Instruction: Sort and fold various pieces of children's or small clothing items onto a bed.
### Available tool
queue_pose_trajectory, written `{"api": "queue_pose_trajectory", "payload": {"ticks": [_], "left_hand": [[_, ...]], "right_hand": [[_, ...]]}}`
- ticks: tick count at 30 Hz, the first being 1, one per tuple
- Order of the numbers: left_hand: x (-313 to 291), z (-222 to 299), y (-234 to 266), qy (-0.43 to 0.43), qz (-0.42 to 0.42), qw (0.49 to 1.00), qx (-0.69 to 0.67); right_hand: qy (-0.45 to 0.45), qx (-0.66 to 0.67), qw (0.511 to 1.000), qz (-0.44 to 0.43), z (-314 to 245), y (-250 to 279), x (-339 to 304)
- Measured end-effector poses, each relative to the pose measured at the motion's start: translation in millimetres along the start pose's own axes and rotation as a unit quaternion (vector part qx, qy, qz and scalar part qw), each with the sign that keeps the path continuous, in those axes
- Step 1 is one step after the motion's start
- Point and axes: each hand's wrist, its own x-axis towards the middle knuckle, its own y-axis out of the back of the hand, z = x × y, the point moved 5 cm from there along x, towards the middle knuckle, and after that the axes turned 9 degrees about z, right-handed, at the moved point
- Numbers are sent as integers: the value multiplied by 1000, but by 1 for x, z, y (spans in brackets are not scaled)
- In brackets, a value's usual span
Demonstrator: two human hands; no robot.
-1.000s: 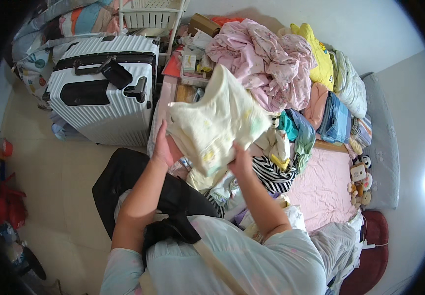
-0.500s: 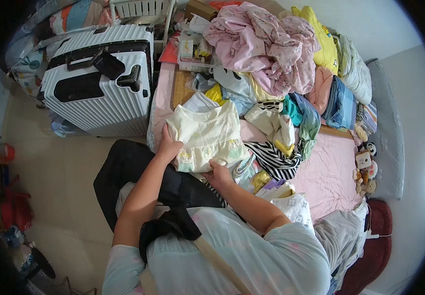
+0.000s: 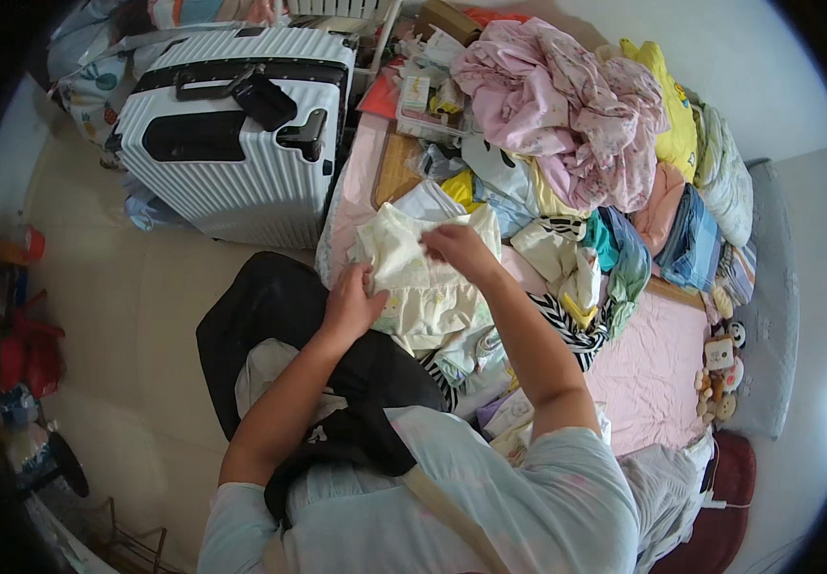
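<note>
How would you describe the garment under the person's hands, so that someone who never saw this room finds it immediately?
Start at the big white ribbed suitcase on the floor; the bed piled with clothes lies just right of it. At the bed's near edge, a pale cream-yellow garment lies spread flat under the left hand and right hand. Its neighbours are crumpled, pink, teal or black-and-white striped.

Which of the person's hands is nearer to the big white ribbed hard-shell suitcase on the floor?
Left. The left hand grips the pale yellow garment's near edge, just below the white ribbed hard-shell suitcase. The right hand pinches the garment's upper edge, farther right over the bed.
</note>
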Motion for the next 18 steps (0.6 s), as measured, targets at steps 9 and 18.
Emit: {"api": "queue_pose_trajectory", "payload": {"ticks": [9, 18], "left_hand": [[-1, 5, 11, 102, -110, 987, 54], [1, -37, -15, 275, -179, 931, -162]], "right_hand": [[-17, -277, 954, -109, 6, -66, 101], [-57, -200, 951, -227, -3, -54, 89]]}}
